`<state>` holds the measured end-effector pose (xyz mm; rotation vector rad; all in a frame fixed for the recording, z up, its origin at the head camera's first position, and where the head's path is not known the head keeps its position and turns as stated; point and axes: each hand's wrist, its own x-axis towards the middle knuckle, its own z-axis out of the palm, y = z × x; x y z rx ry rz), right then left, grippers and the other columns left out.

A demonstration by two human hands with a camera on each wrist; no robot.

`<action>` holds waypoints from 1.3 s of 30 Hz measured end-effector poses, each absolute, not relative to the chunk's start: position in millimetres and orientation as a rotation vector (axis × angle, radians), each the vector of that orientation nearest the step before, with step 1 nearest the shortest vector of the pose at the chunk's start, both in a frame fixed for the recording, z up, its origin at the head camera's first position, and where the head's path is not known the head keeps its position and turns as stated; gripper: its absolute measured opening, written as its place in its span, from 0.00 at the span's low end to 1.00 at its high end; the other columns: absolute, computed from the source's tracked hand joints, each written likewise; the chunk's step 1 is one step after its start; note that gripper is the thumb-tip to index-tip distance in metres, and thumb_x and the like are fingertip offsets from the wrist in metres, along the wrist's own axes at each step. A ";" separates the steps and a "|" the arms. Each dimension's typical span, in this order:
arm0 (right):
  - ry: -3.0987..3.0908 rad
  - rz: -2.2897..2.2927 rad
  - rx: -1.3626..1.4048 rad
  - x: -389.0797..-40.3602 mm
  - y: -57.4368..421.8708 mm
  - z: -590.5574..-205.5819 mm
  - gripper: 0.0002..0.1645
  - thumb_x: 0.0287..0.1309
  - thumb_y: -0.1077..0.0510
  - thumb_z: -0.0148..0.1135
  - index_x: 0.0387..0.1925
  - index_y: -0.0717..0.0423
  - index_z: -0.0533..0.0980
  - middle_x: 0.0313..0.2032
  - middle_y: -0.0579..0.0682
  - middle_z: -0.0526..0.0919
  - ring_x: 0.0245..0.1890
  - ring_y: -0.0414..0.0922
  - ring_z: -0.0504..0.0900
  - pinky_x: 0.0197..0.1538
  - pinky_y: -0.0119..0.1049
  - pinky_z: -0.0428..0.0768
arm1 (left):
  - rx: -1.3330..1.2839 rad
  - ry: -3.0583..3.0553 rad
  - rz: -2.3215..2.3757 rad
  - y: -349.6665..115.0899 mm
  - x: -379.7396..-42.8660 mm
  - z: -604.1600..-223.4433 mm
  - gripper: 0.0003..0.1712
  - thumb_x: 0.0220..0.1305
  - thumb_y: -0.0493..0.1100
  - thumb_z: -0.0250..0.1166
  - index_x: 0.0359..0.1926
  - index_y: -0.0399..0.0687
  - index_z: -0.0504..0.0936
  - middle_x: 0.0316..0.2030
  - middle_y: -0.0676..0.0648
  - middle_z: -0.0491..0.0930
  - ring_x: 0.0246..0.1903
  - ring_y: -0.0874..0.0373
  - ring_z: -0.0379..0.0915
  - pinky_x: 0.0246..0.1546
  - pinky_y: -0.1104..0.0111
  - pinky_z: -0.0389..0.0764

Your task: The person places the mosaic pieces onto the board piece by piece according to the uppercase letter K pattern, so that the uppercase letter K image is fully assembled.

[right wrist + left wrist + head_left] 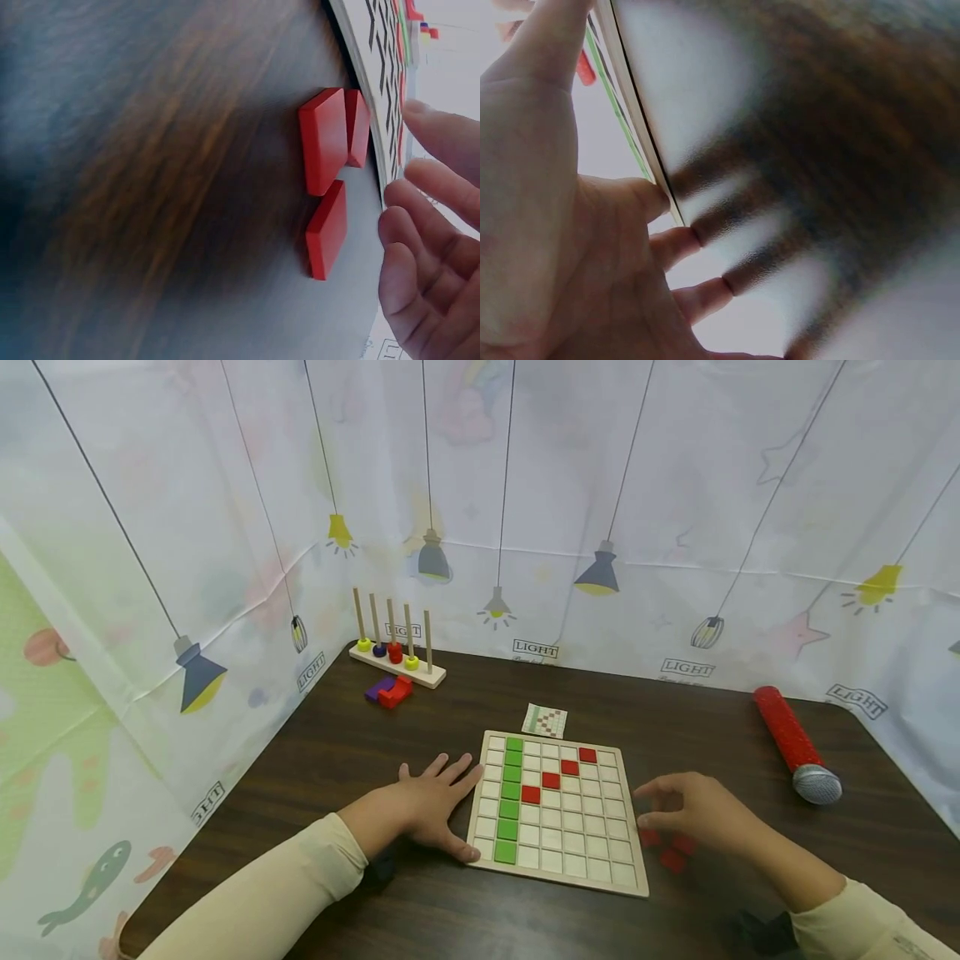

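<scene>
A square wooden grid board (573, 843) with pale cells lies on the dark table. One column near its left side is filled with green tiles (510, 791). Several red tiles (551, 780) run diagonally up to the right from that column. My left hand (423, 806) rests with fingers spread against the board's left edge. Beside the right edge hovers my right hand (697, 810), thumb and index finger apart, nothing visible between them. Three loose red tiles (324, 141) lie on the table close to that hand.
Behind the board lies a small pattern card (544, 722). A peg stand (397, 663) with coloured beads is at the back left, with red and purple blocks (395, 692) before it. A red microphone (797, 743) lies at right. Patterned cloth (480, 485) hangs behind the table.
</scene>
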<state>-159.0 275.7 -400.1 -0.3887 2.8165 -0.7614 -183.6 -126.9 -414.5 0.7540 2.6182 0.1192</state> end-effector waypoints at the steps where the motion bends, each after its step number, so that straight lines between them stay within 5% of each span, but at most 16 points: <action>1: 2.802 -0.751 -0.387 -158.3 277.0 -400.5 0.27 0.53 0.47 0.79 0.52 0.54 0.84 0.33 0.42 0.82 0.35 0.44 0.79 0.39 0.43 0.78 | 0.753 2.619 0.119 -127.1 -183.7 -414.7 0.72 0.48 0.84 0.65 0.83 0.65 0.39 0.81 0.53 0.33 0.79 0.45 0.29 0.64 0.27 0.45; 10: 2.767 -0.558 -0.449 -156.4 278.5 -400.4 0.16 0.48 0.52 0.81 0.41 0.45 0.87 0.40 0.40 0.82 0.44 0.45 0.78 0.48 0.50 0.79 | 0.752 2.619 0.125 -128.3 -184.2 -415.2 0.72 0.47 0.83 0.65 0.83 0.64 0.40 0.81 0.53 0.34 0.79 0.45 0.30 0.63 0.27 0.45; 21: 2.763 -0.633 -0.482 -158.9 276.7 -401.1 0.15 0.50 0.59 0.79 0.31 0.45 0.78 0.29 0.42 0.77 0.30 0.44 0.74 0.32 0.40 0.73 | 0.750 2.617 0.128 -128.3 -185.0 -416.5 0.72 0.47 0.84 0.65 0.83 0.65 0.40 0.81 0.53 0.34 0.79 0.45 0.29 0.64 0.27 0.44; 30: 2.853 -0.824 -0.373 -178.0 289.8 -401.3 0.06 0.59 0.52 0.75 0.36 0.46 0.84 0.37 0.42 0.85 0.39 0.45 0.80 0.41 0.44 0.78 | 0.759 2.618 0.126 -127.3 -184.8 -416.8 0.72 0.47 0.84 0.65 0.83 0.64 0.39 0.81 0.53 0.34 0.79 0.44 0.30 0.63 0.27 0.45; 39: 2.822 -1.004 -0.415 -179.5 255.4 -395.9 0.05 0.60 0.53 0.75 0.35 0.48 0.85 0.36 0.44 0.85 0.37 0.47 0.79 0.38 0.44 0.77 | 0.753 2.618 0.132 -128.0 -184.9 -416.6 0.72 0.47 0.84 0.65 0.83 0.65 0.39 0.81 0.53 0.34 0.79 0.45 0.29 0.64 0.27 0.44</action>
